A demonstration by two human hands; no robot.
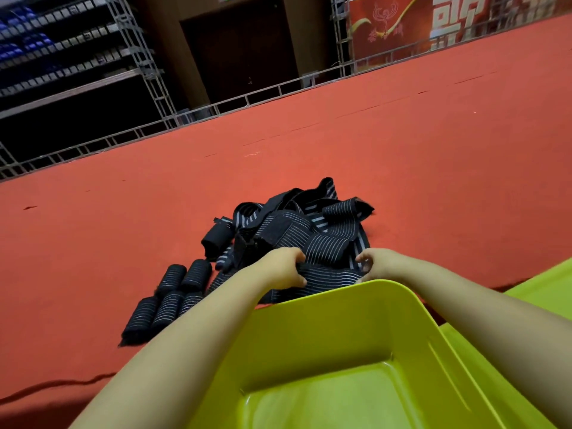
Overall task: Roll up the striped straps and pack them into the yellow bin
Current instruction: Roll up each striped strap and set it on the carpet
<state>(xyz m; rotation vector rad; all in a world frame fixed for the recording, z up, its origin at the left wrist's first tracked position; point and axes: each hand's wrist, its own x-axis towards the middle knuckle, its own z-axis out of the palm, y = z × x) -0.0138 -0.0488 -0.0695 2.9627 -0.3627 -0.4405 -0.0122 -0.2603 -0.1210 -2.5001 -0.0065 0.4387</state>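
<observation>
A person is reaching out with both bare arms over a big red carpet (402,144). The left hand (286,267) has its fingers curled down and its thumb tucked under, pinching the near edge of a black strap with thin grey stripes. The right hand (376,263) is at the other end of that same strap (331,275), with its finger and thumb bent toward each other like a little ring right at the strap's edge, but I cannot tell if it really has hold of the cloth. The strap is stretched flat between the two hands. Just behind it is a messy pile of loose straps (297,224), all tangled and folded over one another on the carpet. To the left of the pile sit the rolled straps (168,297), five small rolls lying side by side and touching, and one more dark roll (216,238) lies at the left edge of the pile. The yellow bin (356,329) is close to the person, right under the arms, and its far rim almost touches the strap the hands are working on. I can see its shiny floor, and there are no straps on the part that shows. Another yellow-green piece (544,283) pokes out on the right, behind the right arm. Far away there are metal railings (247,100) along the edge of the carpet, a dark door (241,48), and a red banner (390,26).
</observation>
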